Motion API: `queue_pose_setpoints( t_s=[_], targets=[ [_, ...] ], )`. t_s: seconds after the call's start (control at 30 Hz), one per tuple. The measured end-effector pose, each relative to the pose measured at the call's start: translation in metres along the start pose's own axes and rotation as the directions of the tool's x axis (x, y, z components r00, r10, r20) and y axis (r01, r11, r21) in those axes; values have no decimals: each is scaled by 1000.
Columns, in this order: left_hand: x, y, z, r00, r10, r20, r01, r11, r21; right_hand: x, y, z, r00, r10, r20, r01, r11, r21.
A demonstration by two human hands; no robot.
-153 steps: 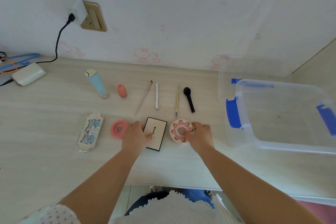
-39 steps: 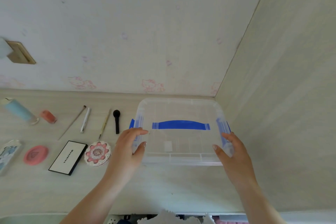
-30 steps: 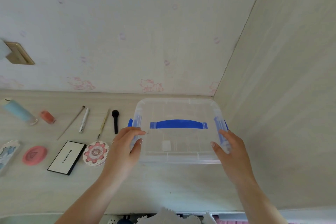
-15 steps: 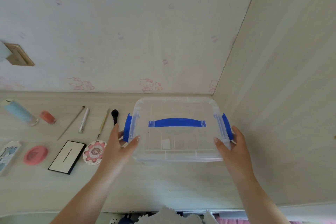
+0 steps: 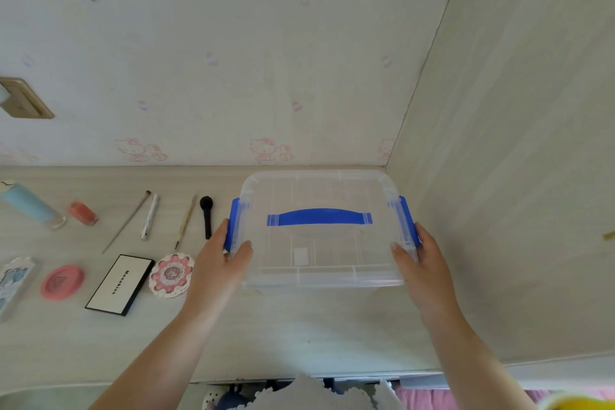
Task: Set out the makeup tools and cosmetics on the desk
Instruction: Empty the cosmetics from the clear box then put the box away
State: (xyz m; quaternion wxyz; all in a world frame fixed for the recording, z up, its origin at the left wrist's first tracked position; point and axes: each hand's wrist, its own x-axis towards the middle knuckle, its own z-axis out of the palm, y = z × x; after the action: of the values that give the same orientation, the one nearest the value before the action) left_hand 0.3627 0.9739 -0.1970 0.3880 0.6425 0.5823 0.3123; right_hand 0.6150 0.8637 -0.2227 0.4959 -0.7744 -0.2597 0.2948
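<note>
Now both hands, left hand (image 5: pixel 222 263), right hand (image 5: pixel 420 263), gripping lidded box (image 5: pixel 319 250)

Pale wood-grain desk (image 5: pixel 332 326), cartoon-cat wallpaper (image 5: pixel 233 60), brass wall socket (image 5: pixel 25 100)

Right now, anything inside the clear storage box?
No cosmetics show through the clear storage box: only a small white label and the desk below. The blue handle covers a strip; left hand and right hand hide the side latches.
</note>
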Motion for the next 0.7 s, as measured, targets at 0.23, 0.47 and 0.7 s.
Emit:
queue_pose_setpoints(
  t_s=[0.23, 0.47, 0.7],
  targets=[
    [2, -4, 1, 1000, -2, -20, 3, 997, 80, -1, 2, 2, 999, -32, -22, 32, 999, -20],
    [3, -7, 1, 1000, 9, -20, -7, 990, 139, -5, -1, 2, 997, -70, -33, 70, 997, -18],
    [6, -11, 2, 1000, 9, 6, -10, 993, 120, -3, -2, 2, 996, -92, -24, 90, 993, -75]
  ],
)
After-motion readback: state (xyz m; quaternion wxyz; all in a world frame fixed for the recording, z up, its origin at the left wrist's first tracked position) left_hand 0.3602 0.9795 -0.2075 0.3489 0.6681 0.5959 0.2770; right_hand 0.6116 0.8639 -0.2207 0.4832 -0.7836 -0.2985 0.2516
